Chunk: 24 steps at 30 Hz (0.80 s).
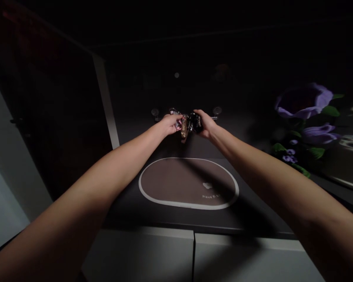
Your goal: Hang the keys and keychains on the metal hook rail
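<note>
Both my arms reach forward to a thin metal rail (214, 118) on the dark wall, held by round clear mounts at each end. A cluster of small items is bunched at its middle. My left hand (170, 123) is closed, thumb on top, around a small pink-and-dark patterned item (179, 124). Between the hands hangs a brown strip-like piece (184, 127) with pale lettering. My right hand (206, 124) has its fingers curled round a shiny black item (196, 122). The exact kind of these items is too small and dark to make out.
Below the rail, an oval brown mat (176, 180) with a pale border lies on the dark counter (126, 213). Purple flowers (320, 133) with green leaves stand at the right. White cabinet fronts (141, 250) are under the counter's near edge. A pale upright frame (104, 94) stands left.
</note>
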Motion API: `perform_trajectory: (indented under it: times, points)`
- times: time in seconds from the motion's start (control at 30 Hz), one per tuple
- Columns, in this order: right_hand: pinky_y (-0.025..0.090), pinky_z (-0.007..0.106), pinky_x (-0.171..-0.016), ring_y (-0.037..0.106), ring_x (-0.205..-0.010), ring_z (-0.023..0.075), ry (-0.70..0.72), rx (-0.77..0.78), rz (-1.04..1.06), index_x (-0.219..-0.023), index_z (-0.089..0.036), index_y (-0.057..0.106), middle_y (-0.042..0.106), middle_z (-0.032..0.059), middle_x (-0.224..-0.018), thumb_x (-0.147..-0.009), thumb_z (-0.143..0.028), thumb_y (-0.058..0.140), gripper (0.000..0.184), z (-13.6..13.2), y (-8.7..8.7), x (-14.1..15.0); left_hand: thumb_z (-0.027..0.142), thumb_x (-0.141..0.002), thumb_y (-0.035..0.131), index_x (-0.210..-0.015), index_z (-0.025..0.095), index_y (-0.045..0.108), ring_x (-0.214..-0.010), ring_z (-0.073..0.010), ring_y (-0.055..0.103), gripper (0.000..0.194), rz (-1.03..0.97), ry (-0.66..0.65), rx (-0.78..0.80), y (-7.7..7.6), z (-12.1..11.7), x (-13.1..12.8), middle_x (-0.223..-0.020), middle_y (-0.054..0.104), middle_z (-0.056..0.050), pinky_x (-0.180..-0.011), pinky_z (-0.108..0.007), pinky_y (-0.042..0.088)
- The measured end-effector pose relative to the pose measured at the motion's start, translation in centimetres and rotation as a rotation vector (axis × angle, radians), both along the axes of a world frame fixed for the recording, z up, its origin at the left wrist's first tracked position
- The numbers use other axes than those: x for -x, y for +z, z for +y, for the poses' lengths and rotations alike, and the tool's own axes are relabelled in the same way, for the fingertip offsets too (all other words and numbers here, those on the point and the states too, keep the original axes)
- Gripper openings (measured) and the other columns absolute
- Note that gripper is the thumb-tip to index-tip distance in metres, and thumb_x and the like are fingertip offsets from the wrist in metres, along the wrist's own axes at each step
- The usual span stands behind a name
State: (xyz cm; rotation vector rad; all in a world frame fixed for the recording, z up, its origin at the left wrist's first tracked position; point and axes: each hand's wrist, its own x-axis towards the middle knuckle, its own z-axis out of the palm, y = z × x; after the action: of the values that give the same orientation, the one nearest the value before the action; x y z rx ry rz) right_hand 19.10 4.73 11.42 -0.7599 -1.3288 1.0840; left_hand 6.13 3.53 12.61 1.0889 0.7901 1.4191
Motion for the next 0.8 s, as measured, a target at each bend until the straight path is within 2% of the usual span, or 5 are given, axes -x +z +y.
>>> perform_trajectory:
  times: [0.07, 0.3, 0.4, 0.57, 0.8]
  points:
    - [0.047, 0.029, -0.057, 0.053, -0.057, 0.0145, 0.112, 0.170, 0.033, -0.076, -0.016, 0.051, 0.055, 0.0024, -0.059, -0.082, -0.036, 0.045, 0.022, -1.5, -0.8, -0.2, 0.000, -0.077, 0.050, -0.074, 0.010, 0.050, -0.048, -0.0093, 0.054, 0.011, 0.058, -0.024, 0.010, -0.9, -0.6, 0.7, -0.056, 0.054, -0.001, -0.052, -0.025, 0.049]
    - [0.044, 0.025, -0.048, 0.055, -0.052, 0.0132, 0.163, 0.428, -0.093, -0.073, -0.016, 0.048, 0.057, 0.0025, -0.057, -0.082, -0.031, 0.048, 0.017, -4.1, -5.6, -2.4, -0.005, -0.071, 0.052, -0.072, 0.010, 0.049, -0.055, -0.0126, 0.059, 0.016, 0.262, -0.129, 0.064, -6.3, -2.7, 3.2, -0.062, 0.058, -0.003, -0.056, -0.028, 0.053]
    - [0.043, 0.024, -0.047, 0.055, -0.050, 0.0124, 0.120, 0.353, -0.257, -0.076, -0.015, 0.051, 0.059, 0.0021, -0.058, -0.075, -0.024, 0.057, 0.011, -4.5, -7.6, -4.0, -0.005, -0.069, 0.053, -0.074, 0.012, 0.047, -0.057, -0.0123, 0.060, 0.018, 0.418, -0.209, 0.054, -8.3, -3.2, 4.7, -0.064, 0.058, -0.002, -0.058, -0.030, 0.054]
    - [0.043, 0.020, -0.054, 0.055, -0.055, 0.0099, 0.022, 0.175, -0.640, -0.076, -0.014, 0.060, 0.061, -0.0004, -0.062, -0.061, -0.020, 0.069, 0.018, -4.6, -9.7, -6.7, -0.007, -0.064, 0.055, -0.079, 0.014, 0.043, -0.058, -0.0076, 0.057, 0.029, 0.580, -0.093, 0.015, -10.1, -3.4, 7.4, -0.078, 0.061, -0.002, -0.051, -0.019, 0.046]
    - [0.044, 0.024, -0.063, 0.057, -0.066, 0.0133, -0.078, 0.060, -1.033, -0.092, -0.014, 0.066, 0.066, 0.0027, -0.074, -0.060, -0.024, 0.068, 0.034, -4.4, -9.8, -8.3, -0.006, -0.060, 0.051, -0.098, 0.014, 0.049, -0.055, -0.0072, 0.053, 0.043, 0.969, 0.004, 0.024, -11.8, -3.0, 9.4, -0.084, 0.063, -0.004, -0.048, -0.018, 0.039]
